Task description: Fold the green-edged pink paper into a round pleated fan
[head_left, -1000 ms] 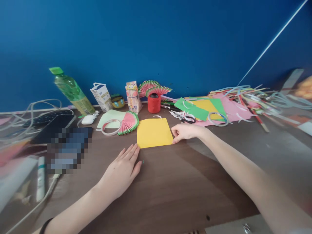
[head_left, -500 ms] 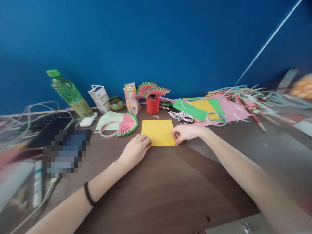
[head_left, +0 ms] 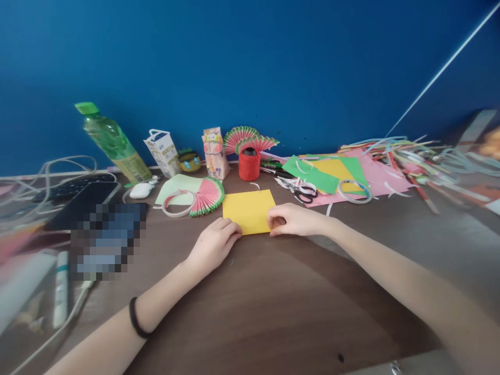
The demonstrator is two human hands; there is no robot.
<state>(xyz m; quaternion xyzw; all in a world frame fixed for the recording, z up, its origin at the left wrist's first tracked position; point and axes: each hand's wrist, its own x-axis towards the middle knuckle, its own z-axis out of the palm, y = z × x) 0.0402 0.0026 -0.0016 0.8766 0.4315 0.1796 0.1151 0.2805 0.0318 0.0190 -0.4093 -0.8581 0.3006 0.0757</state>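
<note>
A yellow square of paper [head_left: 249,210] lies flat on the brown table [head_left: 273,302] in front of me. My left hand [head_left: 214,243] pinches its near left corner with curled fingers. At the near right corner my right hand [head_left: 292,220] has its fingers closed on the paper's edge. A pink and green folded paper fan [head_left: 207,196] lies just left of the sheet, beside a ring of tape [head_left: 176,204].
A red spool [head_left: 249,164], small cartons [head_left: 214,152] and a green bottle [head_left: 111,143] stand by the blue wall. Scissors [head_left: 302,191], coloured sheets [head_left: 336,174] and paper strips [head_left: 406,156] spread to the right. A dark tablet [head_left: 84,200], cables and a white tube [head_left: 60,289] lie left.
My left hand slid from lying flat on the table to the sheet's near left corner and curled onto it. My right hand moved in along the near edge.
</note>
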